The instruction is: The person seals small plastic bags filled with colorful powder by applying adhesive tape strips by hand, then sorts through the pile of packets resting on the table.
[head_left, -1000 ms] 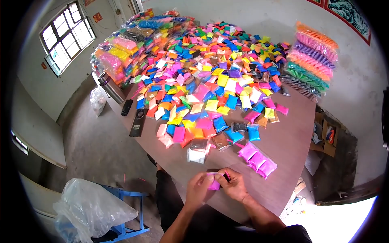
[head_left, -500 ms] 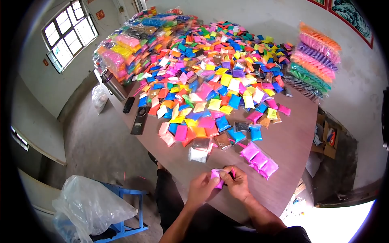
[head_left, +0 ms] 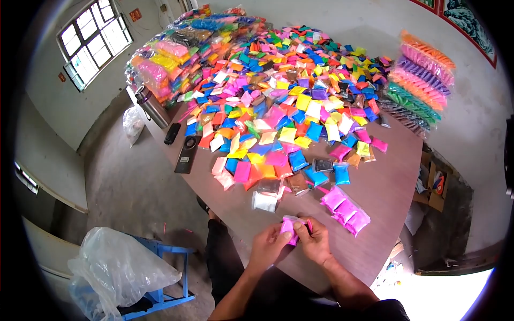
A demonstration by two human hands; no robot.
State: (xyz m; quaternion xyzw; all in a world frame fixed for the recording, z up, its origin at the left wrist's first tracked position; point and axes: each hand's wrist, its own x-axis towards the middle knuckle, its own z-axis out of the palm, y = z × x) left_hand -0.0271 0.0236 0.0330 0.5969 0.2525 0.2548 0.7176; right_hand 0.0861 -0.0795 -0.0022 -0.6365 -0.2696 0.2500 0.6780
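Note:
A small pink-purple packet is between my hands near the table's front edge. My left hand grips it from the left, with the thumb across its face. My right hand pinches its upper right edge; a bit of bright pink shows by those fingers, too small to name. To the right lies a joined strip of similar pink-purple packets. Just beyond my hands are a white packet and a brown packet.
A large heap of coloured packets covers the table's back. Bundled bags are stacked at right. A steel flask, a black phone-like device and a small black object line the left edge. A plastic bag rests on a blue stool.
More of the packet's face shows between my hands, and the dark patch by my right fingers is less visible. The whole view has shifted slightly; the things on the table look unmoved.

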